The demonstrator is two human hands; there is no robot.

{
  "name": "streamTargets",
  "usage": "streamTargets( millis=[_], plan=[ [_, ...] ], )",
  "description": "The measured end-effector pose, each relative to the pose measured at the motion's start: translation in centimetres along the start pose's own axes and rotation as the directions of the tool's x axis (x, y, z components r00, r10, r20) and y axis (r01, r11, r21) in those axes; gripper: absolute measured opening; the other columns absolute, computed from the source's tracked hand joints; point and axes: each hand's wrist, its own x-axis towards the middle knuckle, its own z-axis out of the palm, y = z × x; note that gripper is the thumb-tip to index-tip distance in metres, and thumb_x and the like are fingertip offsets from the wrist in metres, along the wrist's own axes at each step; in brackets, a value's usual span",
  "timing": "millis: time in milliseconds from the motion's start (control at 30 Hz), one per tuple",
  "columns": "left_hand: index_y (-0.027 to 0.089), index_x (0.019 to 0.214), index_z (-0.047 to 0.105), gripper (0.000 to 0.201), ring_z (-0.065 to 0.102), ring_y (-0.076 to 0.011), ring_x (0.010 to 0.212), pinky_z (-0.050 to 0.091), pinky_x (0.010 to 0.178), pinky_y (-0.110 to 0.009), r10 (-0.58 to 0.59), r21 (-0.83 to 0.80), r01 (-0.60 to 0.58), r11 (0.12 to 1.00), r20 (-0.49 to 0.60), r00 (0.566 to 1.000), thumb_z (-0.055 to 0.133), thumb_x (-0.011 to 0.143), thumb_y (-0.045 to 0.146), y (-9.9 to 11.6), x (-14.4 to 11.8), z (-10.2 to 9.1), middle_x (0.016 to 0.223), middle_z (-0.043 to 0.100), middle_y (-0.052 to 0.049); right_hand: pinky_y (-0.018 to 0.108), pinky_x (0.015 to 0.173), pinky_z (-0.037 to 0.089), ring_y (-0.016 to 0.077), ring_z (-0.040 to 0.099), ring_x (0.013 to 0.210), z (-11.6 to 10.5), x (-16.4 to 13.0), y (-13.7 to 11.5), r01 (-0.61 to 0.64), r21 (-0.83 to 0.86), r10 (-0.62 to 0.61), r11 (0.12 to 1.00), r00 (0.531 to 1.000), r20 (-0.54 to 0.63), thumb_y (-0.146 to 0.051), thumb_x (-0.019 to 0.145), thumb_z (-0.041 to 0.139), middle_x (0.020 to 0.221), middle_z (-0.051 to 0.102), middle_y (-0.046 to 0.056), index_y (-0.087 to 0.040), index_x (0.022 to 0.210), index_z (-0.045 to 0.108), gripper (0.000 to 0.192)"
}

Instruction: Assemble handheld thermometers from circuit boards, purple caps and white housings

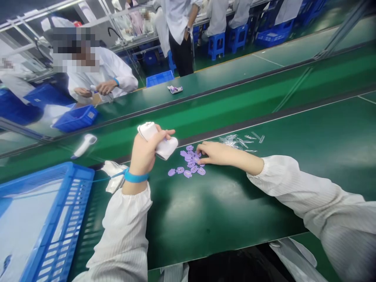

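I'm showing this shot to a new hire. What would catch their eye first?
Probably the left hand, raised over the green table and gripping a white plastic device. Just right of it, the right hand fingers a heap of small purple parts. A blue crate fills the lower left corner.

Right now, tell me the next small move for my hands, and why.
Probably pinch one purple piece from the pile and lift it toward the white device. The right hand already rests its fingertips on the pile, and the left hand holds the device raised just beside it.
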Motion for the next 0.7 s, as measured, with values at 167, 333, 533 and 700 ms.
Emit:
streamTargets(
  millis=[167, 333, 533, 700],
  plan=[
    [0.021, 0.086, 0.061, 0.022, 0.076, -0.0246, 0.095, 0.060, 0.088, -0.036, -0.055, 0.068, 0.053, 0.996, 0.026, 0.998, 0.076, 0.086, 0.036, -1.7, 0.2, 0.6, 0.085, 0.071, -0.003, 0.039, 0.071, 0.050, 0.0250, 0.064, 0.081, 1.7, -0.1, 0.3, 0.026, -0.036, -0.027, 0.999, 1.000, -0.013, -0.033, 0.098, 0.068, 0.101, 0.068, 0.010, -0.021, 0.105, 0.071, 0.014],
    [0.021, 0.135, 0.057, 0.047, 0.069, -0.0297, 0.126, 0.056, 0.105, -0.044, -0.176, 0.190, 0.143, 0.971, 0.170, 0.970, 0.066, 0.091, 0.034, -2.8, 0.0, 0.4, 0.123, 0.074, -0.008, 0.046, 0.083, 0.056, 0.0331, 0.063, 0.103, 2.5, -0.1, -0.2, 0.077, -0.046, -0.079, 0.996, 0.996, -0.033, -0.038, 0.096, 0.072, 0.113, 0.065, 0.013, -0.022, 0.113, 0.071, 0.023],
    [0.021, 0.108, 0.064, 0.042, 0.074, -0.0285, 0.103, 0.057, 0.090, -0.039, -0.155, 0.440, 0.043, 0.897, 0.222, 0.962, 0.086, 0.084, 0.048, -1.9, 0.0, -0.1, 0.109, 0.078, -0.007, 0.050, 0.096, 0.055, 0.0337, 0.061, 0.112, 2.8, 0.1, -1.1, 0.171, 0.023, -0.167, 0.985, 0.977, -0.133, -0.026, 0.094, 0.069, 0.110, 0.065, 0.013, -0.022, 0.096, 0.072, 0.005],
    [0.024, 0.094, 0.056, 0.041, 0.076, -0.0266, 0.092, 0.056, 0.080, -0.036, -0.172, 0.359, 0.073, 0.930, 0.249, 0.953, 0.090, 0.080, 0.040, -1.6, -0.4, 0.7, 0.098, 0.082, -0.006, 0.039, 0.072, 0.058, 0.0234, 0.072, 0.079, -0.4, -0.7, -2.0, 0.127, 0.216, -0.080, 0.968, 0.973, -0.215, -0.025, 0.097, 0.062, 0.089, 0.074, 0.005, -0.024, 0.099, 0.061, 0.002]
  ],
)
